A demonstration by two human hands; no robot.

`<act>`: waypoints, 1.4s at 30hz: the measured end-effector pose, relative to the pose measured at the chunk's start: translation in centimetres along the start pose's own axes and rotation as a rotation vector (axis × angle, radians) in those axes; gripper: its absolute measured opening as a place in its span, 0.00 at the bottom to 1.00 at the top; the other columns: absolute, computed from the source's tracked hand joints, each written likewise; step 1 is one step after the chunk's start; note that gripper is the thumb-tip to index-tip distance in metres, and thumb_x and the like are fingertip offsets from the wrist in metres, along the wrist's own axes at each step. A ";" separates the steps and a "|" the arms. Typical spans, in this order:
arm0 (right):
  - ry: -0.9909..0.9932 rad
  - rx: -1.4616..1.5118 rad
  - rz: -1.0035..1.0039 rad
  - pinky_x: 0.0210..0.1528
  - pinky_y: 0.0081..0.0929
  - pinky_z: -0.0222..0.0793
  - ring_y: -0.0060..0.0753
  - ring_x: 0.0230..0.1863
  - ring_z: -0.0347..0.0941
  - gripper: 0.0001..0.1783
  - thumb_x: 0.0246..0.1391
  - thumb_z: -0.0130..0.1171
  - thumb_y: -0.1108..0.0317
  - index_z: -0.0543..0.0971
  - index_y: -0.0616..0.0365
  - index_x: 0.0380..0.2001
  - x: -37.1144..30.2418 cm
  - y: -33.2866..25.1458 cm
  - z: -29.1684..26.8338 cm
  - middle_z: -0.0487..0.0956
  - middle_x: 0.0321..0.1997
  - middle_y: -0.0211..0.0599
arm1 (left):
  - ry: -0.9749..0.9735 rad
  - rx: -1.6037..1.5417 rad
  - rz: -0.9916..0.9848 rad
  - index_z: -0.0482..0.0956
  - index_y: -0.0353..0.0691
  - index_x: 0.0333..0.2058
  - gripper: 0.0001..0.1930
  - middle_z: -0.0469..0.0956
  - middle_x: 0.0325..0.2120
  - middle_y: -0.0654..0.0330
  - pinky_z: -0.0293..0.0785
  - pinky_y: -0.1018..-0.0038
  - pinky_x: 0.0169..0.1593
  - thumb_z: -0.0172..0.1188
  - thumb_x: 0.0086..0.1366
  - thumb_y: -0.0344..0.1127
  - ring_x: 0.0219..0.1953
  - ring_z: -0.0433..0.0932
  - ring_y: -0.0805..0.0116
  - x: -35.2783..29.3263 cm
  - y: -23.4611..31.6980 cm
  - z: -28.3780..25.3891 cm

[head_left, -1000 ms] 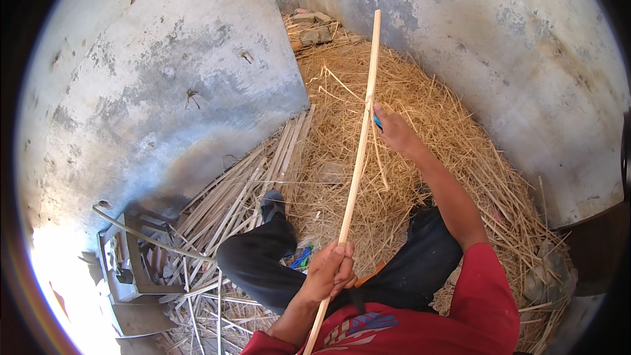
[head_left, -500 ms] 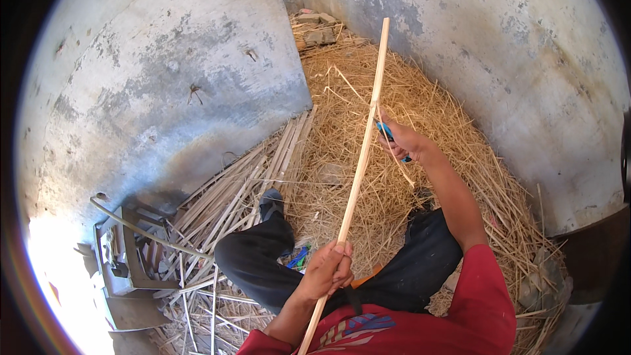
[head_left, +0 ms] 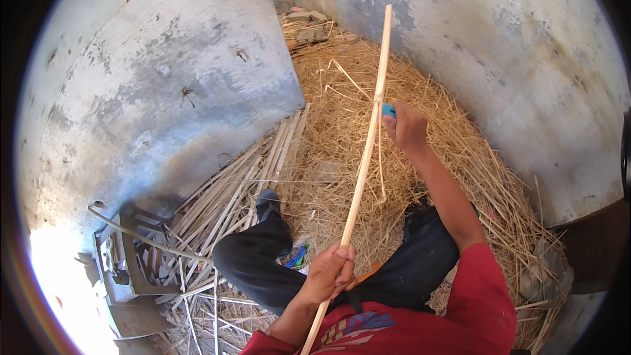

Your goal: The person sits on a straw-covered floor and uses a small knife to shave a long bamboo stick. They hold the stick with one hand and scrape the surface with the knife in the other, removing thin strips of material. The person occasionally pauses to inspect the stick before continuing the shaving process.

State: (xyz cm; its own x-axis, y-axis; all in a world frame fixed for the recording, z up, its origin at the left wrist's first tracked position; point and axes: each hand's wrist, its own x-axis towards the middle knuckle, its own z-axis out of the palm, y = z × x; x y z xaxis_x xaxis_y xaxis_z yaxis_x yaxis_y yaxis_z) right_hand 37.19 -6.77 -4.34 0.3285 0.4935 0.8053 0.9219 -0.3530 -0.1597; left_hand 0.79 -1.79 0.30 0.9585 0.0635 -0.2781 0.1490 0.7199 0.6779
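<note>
A long pale wooden stick runs from my lap up toward the far wall. My left hand grips its lower end. My right hand is closed on a blue-handled tool, pressed against the stick's right side about a third of the way down. A thin shaving hangs from the stick below that hand. I sit with legs in black trousers on the ground.
A thick heap of straw-like shavings covers the ground ahead and right. A bundle of split sticks lies to the left by a grey concrete wall. A metal frame object sits lower left.
My right hand with the blue tool has moved along the stick, back up toward the far end after sliding down. The stick has tilted slightly. The left hand keeps its grip.
</note>
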 end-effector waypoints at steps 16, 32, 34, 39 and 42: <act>-0.151 -0.053 0.235 0.17 0.30 0.60 0.31 0.13 0.61 0.30 0.66 0.39 0.41 0.71 0.56 0.24 -0.3 0.6 -0.2 0.65 0.14 0.34 | 0.015 0.083 -0.025 0.64 0.40 0.39 0.14 0.56 0.11 0.69 0.56 0.81 0.18 0.35 0.77 0.42 0.08 0.51 0.80 -0.9 0.4 0.8; -0.096 -0.290 0.194 0.18 0.41 0.67 0.47 0.14 0.70 0.27 0.64 0.43 0.41 0.68 0.54 0.26 3.4 13.4 -0.6 0.71 0.13 0.39 | -0.114 -0.052 -0.128 0.63 0.40 0.38 0.14 0.56 0.13 0.69 0.54 0.82 0.18 0.35 0.77 0.43 0.10 0.51 0.80 -1.0 -1.6 1.6; -0.172 -0.283 0.154 0.19 0.44 0.67 0.50 0.16 0.71 0.26 0.63 0.44 0.41 0.69 0.54 0.28 3.5 13.8 -1.0 0.74 0.15 0.41 | -0.121 -0.049 -0.132 0.63 0.41 0.39 0.13 0.56 0.13 0.69 0.54 0.81 0.18 0.35 0.77 0.43 0.10 0.52 0.80 -0.7 -1.6 1.2; -0.370 -0.333 0.484 0.26 0.51 0.71 0.56 0.23 0.76 0.28 0.62 0.42 0.39 0.73 0.54 0.33 7.4 14.2 -2.7 0.78 0.20 0.46 | -0.096 -0.065 -0.166 0.64 0.43 0.40 0.13 0.57 0.12 0.69 0.55 0.80 0.19 0.39 0.76 0.45 0.08 0.52 0.79 -2.4 -2.5 0.3; -0.375 -0.581 0.372 0.34 0.52 0.74 0.55 0.33 0.79 0.29 0.63 0.40 0.39 0.75 0.55 0.37 8.6 19.8 -2.8 0.81 0.28 0.49 | -0.126 -0.120 -0.199 0.65 0.42 0.39 0.14 0.58 0.12 0.69 0.53 0.82 0.18 0.42 0.75 0.47 0.08 0.53 0.78 -2.8 -2.3 0.9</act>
State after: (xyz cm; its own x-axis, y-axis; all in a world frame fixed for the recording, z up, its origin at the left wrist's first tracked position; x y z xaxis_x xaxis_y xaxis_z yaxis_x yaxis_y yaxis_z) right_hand 57.72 -11.70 1.01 0.7373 0.4606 0.4941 0.5168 -0.8557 0.0264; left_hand -2.05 -4.22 0.10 0.9370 -0.1683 -0.3061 0.3148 0.7867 0.5310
